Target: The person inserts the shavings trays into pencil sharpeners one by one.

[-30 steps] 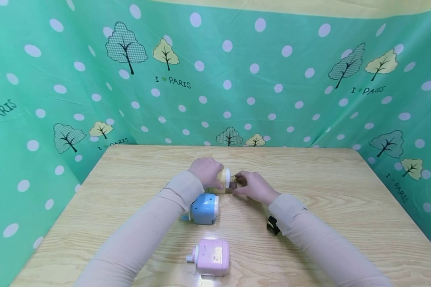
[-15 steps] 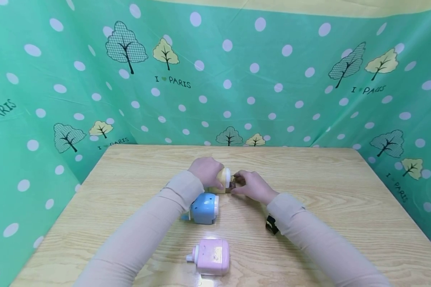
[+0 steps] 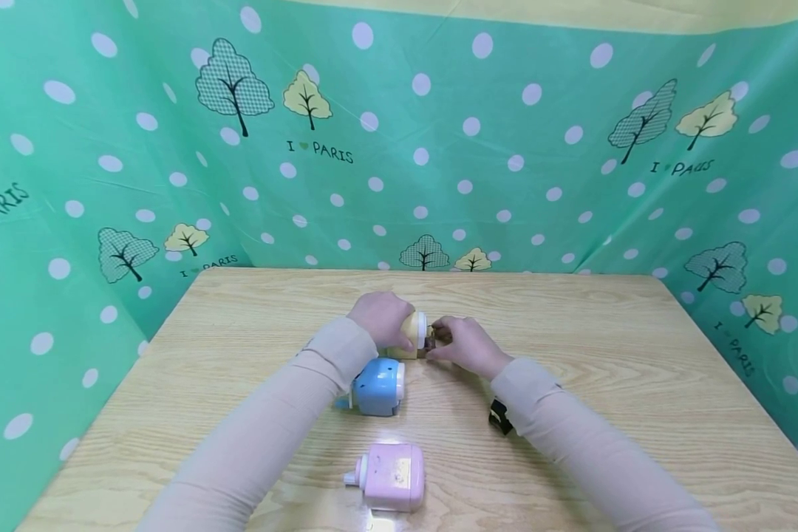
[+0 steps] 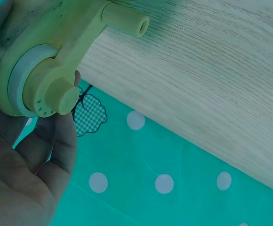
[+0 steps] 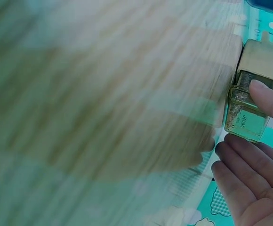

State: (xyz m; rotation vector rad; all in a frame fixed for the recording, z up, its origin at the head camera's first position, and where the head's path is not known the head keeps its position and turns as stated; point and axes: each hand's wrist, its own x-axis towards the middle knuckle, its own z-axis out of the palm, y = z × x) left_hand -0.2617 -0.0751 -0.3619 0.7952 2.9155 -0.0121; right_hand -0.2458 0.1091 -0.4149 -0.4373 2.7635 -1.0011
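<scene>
A yellow crank pencil sharpener (image 3: 408, 341) lies near the back of the table, and my left hand (image 3: 381, 319) grips its body. Its crank handle (image 4: 82, 44) sticks out past the palm in the left wrist view. At the sharpener's opposite end is a clear shavings drawer (image 5: 246, 110), partly out of the body, with dark shavings inside. My right hand (image 3: 468, 347) holds this drawer, the thumb (image 5: 263, 96) on one side and the fingers by its outer end. Part of the sharpener's body is hidden behind the left hand.
A blue pencil sharpener (image 3: 377, 386) stands just in front of the left hand. Nearer the front edge is a pink one (image 3: 394, 476). Beside the right sleeve lies a small black object (image 3: 500, 416), partly covered. A green polka-dot cloth (image 3: 439, 185) hangs behind the wooden table (image 3: 572, 318).
My right hand has shifted slightly left with the drawer, and less of the drawer shows outside the yellow sharpener. The left hand has stayed in place.
</scene>
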